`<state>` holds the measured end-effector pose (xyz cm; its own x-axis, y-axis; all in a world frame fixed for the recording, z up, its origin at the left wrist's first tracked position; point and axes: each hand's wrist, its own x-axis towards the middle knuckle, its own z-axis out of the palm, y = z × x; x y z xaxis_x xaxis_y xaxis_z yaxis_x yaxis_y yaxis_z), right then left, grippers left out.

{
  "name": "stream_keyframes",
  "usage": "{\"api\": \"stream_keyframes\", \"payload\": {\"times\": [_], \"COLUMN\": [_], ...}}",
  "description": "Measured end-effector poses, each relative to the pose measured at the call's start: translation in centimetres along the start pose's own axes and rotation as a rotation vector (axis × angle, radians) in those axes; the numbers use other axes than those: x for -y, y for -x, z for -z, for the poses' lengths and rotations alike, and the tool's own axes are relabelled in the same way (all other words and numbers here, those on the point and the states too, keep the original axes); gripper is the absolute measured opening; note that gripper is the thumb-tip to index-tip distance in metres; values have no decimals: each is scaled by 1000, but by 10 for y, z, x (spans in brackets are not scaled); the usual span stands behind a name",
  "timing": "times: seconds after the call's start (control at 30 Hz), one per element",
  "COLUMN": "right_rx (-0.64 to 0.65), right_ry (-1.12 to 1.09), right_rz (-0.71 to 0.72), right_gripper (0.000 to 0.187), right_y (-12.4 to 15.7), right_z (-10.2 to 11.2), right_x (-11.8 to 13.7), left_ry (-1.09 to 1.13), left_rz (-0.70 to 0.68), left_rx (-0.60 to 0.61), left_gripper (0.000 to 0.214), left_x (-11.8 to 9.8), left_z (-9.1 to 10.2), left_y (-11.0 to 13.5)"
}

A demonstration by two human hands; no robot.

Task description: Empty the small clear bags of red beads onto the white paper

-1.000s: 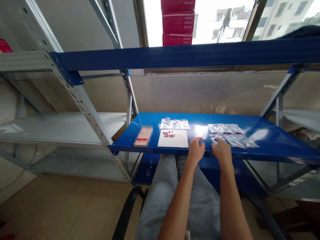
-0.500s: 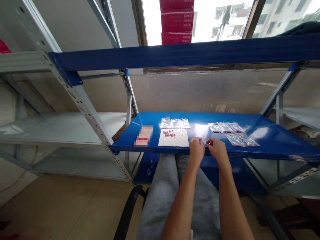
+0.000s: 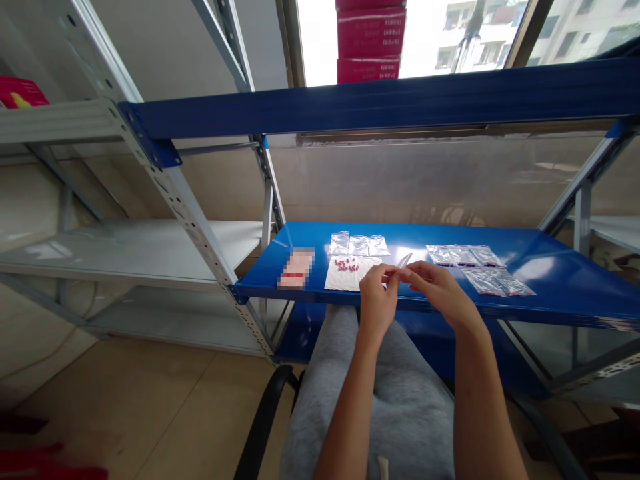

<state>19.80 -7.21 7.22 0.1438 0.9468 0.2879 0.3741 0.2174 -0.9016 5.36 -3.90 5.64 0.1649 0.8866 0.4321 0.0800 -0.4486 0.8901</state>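
Note:
My left hand [image 3: 379,293] and my right hand [image 3: 443,287] meet above the front edge of the blue shelf, fingertips pinched together. Between them a small clear plastic bag [image 3: 405,260] sticks up, tilted; its lower part is hidden by my fingers. Just left of my left hand lies a white cloth [image 3: 337,283], partly covered by that hand. Small red beads [image 3: 347,265] are scattered on its upper left part. Flat clear plastic bags [image 3: 359,245] lie in a row behind the cloth.
To the right, clear bags with some red inside [image 3: 465,255] lie in a row, with more bags [image 3: 497,281] in front. A blurred pinkish packet [image 3: 297,268] lies on the left of the blue shelf [image 3: 320,232]. A metal upright [image 3: 187,210] stands left.
Both hands have risen slightly and come closer together, fingertips now meeting at the plastic bag, which points upward. The camera view has shifted a little to the left.

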Motion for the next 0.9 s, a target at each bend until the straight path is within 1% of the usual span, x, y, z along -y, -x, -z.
{"api": "stream_keyframes", "payload": {"times": [0.07, 0.13, 0.23, 0.33, 0.47, 0.57, 0.63, 0.7, 0.8, 0.9], "right_rx": [-57, -96, -98, -91, -42, 12, 32, 40, 26, -53], "right_ry": [34, 70, 78, 69, -7, -91, -108, -99, -58, 98], "right_rz": [22, 48, 74, 71, 26, -9, -16, -17, -9, 12], "right_gripper": [40, 37, 31, 26, 29, 35, 36, 35, 31, 26], "right_y": [-1, -3, -6, -8, -7, -7, -6, -6, -5, -5], "right_z": [-8, -15, -26, -32, -35, -35, -34, -34, -35, -39], "right_x": [9, 13, 13, 12, 13, 14, 15, 15, 16, 20], "left_ry": [19, 40, 79, 118, 166, 213, 242, 257, 274, 296], "left_rz": [11, 43, 104, 142, 193, 241, 261, 274, 284, 297], "left_rx": [16, 33, 49, 56, 67, 90, 106, 120, 124, 86], "left_gripper": [11, 9, 7, 7, 6, 17, 25, 30, 31, 27], "left_x": [-7, -11, -12, -10, -3, 3, 5, 4, 1, -1], "left_z": [8, 15, 22, 28, 34, 38, 39, 41, 42, 42], "left_y": [-1, -2, -3, -4, -5, -6, -6, -5, -5, -5]}}
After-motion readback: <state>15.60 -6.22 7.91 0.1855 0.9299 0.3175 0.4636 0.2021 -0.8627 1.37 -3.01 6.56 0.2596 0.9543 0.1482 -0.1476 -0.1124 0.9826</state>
